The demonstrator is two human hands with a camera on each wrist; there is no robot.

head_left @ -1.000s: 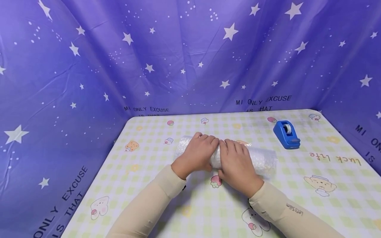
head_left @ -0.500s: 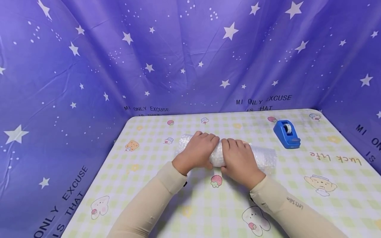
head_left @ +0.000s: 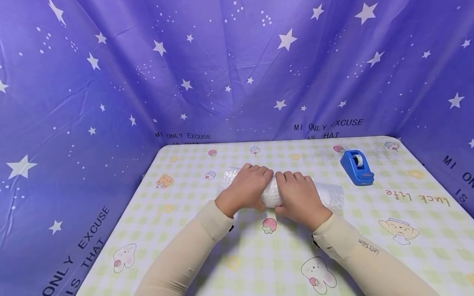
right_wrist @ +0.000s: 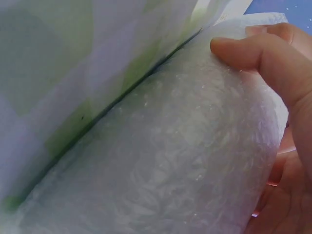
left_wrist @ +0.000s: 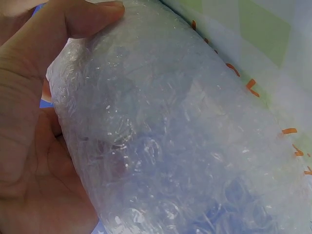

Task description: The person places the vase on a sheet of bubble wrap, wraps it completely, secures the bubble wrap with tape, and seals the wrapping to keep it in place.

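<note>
A roll of clear bubble wrap (head_left: 272, 194) lies crosswise on the table, both ends sticking out past the hands. My left hand (head_left: 247, 187) grips its left half from above, thumb on the near side and fingers over the far side. Close beside it, my right hand (head_left: 299, 197) grips the roll right of its middle in the same way. In the left wrist view the thumb presses on the bubble wrap (left_wrist: 165, 117), whose bubbles look crinkled. The right wrist view shows the thumb on the bubble wrap (right_wrist: 161, 146) too, with a dark shadow line where it meets the tablecloth.
A blue tape dispenser (head_left: 357, 167) with a roll of tape stands at the back right of the table. The tablecloth (head_left: 177, 246) is green-and-white checked with cartoon prints. A purple starry curtain (head_left: 229, 61) hangs behind and at both sides.
My right hand has shifted slightly to the right along the roll, widening the gap between the hands. The left hand stays nearly in place, still gripping, and the roll has barely moved.
</note>
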